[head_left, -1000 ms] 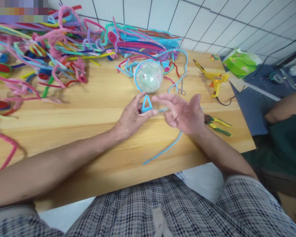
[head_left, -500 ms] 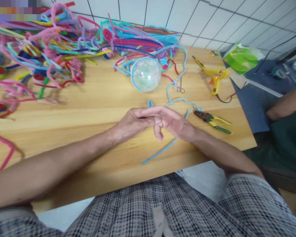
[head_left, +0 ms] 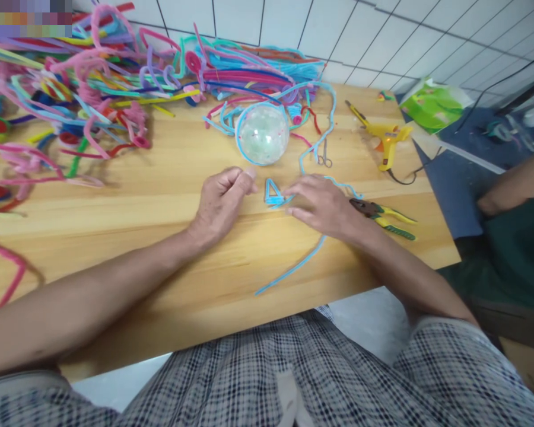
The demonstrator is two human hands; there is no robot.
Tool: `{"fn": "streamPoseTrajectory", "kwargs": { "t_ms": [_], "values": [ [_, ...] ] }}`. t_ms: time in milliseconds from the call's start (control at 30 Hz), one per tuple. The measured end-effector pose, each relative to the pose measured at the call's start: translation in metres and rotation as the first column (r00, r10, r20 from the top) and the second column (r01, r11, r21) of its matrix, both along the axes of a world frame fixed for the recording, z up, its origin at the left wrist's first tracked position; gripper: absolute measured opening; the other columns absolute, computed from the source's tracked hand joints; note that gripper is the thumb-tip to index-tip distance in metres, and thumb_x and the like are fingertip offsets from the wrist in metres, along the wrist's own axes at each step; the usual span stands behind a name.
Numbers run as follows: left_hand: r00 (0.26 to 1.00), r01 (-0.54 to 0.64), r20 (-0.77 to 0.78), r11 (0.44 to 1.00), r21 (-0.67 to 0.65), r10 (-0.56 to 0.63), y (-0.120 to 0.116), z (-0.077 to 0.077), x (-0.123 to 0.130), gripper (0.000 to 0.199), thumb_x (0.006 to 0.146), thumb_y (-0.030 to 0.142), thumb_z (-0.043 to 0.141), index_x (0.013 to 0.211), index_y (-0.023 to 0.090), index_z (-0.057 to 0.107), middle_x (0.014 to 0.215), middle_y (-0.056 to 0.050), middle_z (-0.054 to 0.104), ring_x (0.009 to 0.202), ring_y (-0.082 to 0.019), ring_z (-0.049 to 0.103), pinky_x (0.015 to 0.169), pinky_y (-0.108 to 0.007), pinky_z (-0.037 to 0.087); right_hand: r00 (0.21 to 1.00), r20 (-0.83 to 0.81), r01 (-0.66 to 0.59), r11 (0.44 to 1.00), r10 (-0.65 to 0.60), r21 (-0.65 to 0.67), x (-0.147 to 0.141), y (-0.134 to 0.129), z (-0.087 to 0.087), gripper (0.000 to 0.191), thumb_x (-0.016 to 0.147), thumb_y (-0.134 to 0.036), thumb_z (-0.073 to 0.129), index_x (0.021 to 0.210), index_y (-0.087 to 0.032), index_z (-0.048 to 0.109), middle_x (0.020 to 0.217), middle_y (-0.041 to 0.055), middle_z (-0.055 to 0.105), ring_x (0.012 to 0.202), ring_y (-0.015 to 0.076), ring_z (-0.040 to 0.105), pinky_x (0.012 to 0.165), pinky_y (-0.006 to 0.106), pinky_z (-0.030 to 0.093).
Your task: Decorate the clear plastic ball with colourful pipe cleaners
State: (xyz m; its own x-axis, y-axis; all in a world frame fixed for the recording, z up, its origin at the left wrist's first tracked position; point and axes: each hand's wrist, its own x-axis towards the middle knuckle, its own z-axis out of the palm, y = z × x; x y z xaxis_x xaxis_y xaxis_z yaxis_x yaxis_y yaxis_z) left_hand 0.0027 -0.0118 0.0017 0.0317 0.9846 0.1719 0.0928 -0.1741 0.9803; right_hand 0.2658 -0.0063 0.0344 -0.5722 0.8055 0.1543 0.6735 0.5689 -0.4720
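My left hand (head_left: 222, 201) is closed above the table, its fingers curled and the thumb laid along them; nothing shows in it. To its right, a light blue pipe cleaner bent into a small triangle (head_left: 273, 200) lies on the wood. My right hand (head_left: 323, 204) reaches over the triangle's right end, thumb and fingers apart around it. Below that hand runs a straighter blue pipe cleaner (head_left: 289, 273), partly hidden under the palm. Just beyond the hands sits a clear ball (head_left: 263, 135) with a blue pipe cleaner round its edge.
Pliers (head_left: 385, 219), a yellow glue gun (head_left: 388, 142) and small scissors (head_left: 324, 160) lie to the right. Many coloured pipe cleaners (head_left: 93, 107) are heaped at the back left. A green packet (head_left: 436, 107) is at the far right, near another person's arm (head_left: 516, 184).
My hands were touching at the fingers and have come apart. The left moved back to the left and closed; the right turned palm down toward the blue triangle, which is now uncovered.
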Motion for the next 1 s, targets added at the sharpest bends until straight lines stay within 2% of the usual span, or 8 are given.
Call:
{"fn": "streamPoseTrajectory", "kwargs": {
  "t_ms": [100, 267, 400, 533, 633, 767, 867, 1000],
  "values": [
    [0.997, 0.020, -0.081, 0.998, 0.066, -0.015, 0.000, -0.004, 0.000, 0.051, 0.105, 0.060, 0.069, 0.069, 0.023, 0.063, 0.068, 0.000, 0.054, 0.069, -0.017, 0.049, 0.069, -0.035, 0.042, 0.989, 0.142, -0.059, 0.997, 0.053, 0.042, -0.010, 0.002, -0.007, 0.022, 0.102, -0.034, 0.075, 0.119, -0.022, 0.076, 0.124, 0.0163, 0.078, 0.118, 0.0370, 0.067, 0.106, 0.053, 0.051],
    [0.981, 0.082, -0.187, 0.983, 0.162, -0.051, 0.000, -0.007, 0.001, 0.049, 0.105, 0.051, 0.071, 0.068, 0.023, 0.054, 0.070, 0.000, 0.054, 0.068, -0.017, 0.046, 0.069, -0.036, 0.039, 0.981, 0.184, 0.061, 0.997, -0.068, 0.044, -0.027, 0.010, -0.012, 0.023, 0.102, -0.039, 0.076, 0.111, -0.019, 0.073, 0.114, 0.0175, 0.075, 0.108, 0.0359, 0.065, 0.098, 0.049, 0.050],
    [0.973, 0.129, -0.215, 0.975, 0.183, -0.088, 0.000, -0.007, 0.000, 0.041, 0.104, 0.042, 0.069, 0.070, 0.024, 0.058, 0.071, 0.000, 0.056, 0.069, -0.017, 0.048, 0.070, -0.036, 0.039, 0.989, 0.116, 0.092, 0.995, -0.087, -0.041, -0.033, 0.015, -0.017, 0.013, 0.094, -0.024, 0.080, 0.093, -0.021, 0.067, 0.100, 0.0104, 0.072, 0.097, 0.0283, 0.063, 0.090, 0.041, 0.048],
    [0.975, 0.125, -0.203, 0.977, 0.172, -0.089, 0.000, -0.006, -0.001, 0.033, 0.103, 0.042, 0.072, 0.076, 0.024, 0.065, 0.075, -0.002, 0.062, 0.072, -0.019, 0.053, 0.074, -0.036, 0.044, 0.993, -0.081, 0.076, 0.987, -0.088, -0.143, -0.029, 0.014, -0.015, 0.017, 0.090, -0.020, 0.077, 0.084, -0.024, 0.061, 0.090, 0.0035, 0.068, 0.089, 0.0227, 0.062, 0.085, 0.037, 0.046],
    [0.986, 0.117, -0.137, 0.984, 0.137, -0.098, -0.001, -0.005, 0.000, 0.030, 0.102, 0.050, 0.075, 0.086, 0.025, 0.073, 0.084, -0.003, 0.069, 0.076, -0.019, 0.057, 0.074, -0.036, 0.047, 0.961, -0.247, 0.047, 0.957, -0.121, -0.285, -0.025, 0.012, -0.006, 0.018, 0.091, -0.032, 0.080, 0.086, -0.023, 0.065, 0.090, 0.0014, 0.070, 0.085, 0.0205, 0.063, 0.083, 0.036, 0.047],
    [0.972, 0.231, -0.058, 0.972, 0.045, -0.228, -0.006, 0.000, 0.002, 0.033, 0.098, 0.057, 0.082, 0.098, 0.025, 0.078, 0.085, -0.002, 0.070, 0.070, -0.017, 0.056, 0.068, -0.033, 0.046, 0.927, -0.340, 0.002, 0.908, -0.159, -0.418, -0.025, 0.008, 0.006, 0.039, 0.092, -0.057, 0.085, 0.087, -0.022, 0.069, 0.089, 0.0013, 0.071, 0.082, 0.0194, 0.062, 0.080, 0.035, 0.047],
    [0.952, 0.304, -0.045, 0.953, 0.010, -0.303, -0.010, 0.002, 0.004, 0.038, 0.096, 0.061, 0.084, 0.094, 0.023, 0.078, 0.079, -0.002, 0.068, 0.069, -0.017, 0.055, 0.066, -0.032, 0.045, 0.915, -0.373, -0.033, 0.894, -0.153, -0.448, -0.026, 0.006, 0.009, 0.048, 0.090, -0.068, 0.085, 0.085, -0.023, 0.068, 0.085, 0.0004, 0.071, 0.080, 0.0190, 0.060, 0.078, 0.035, 0.046],
    [0.951, 0.309, -0.006, 0.951, -0.031, -0.309, -0.012, 0.002, 0.005, 0.044, 0.094, 0.067, 0.084, 0.091, 0.023, 0.077, 0.077, -0.002, 0.067, 0.070, -0.017, 0.053, 0.064, -0.031, 0.044, 0.901, -0.401, -0.031, 0.895, -0.168, -0.445, -0.025, 0.004, 0.007, 0.050, 0.090, -0.070, 0.085, 0.086, -0.023, 0.068, 0.086, 0.0005, 0.069, 0.082, 0.0195, 0.059, 0.080, 0.035, 0.046]
  ]
}}
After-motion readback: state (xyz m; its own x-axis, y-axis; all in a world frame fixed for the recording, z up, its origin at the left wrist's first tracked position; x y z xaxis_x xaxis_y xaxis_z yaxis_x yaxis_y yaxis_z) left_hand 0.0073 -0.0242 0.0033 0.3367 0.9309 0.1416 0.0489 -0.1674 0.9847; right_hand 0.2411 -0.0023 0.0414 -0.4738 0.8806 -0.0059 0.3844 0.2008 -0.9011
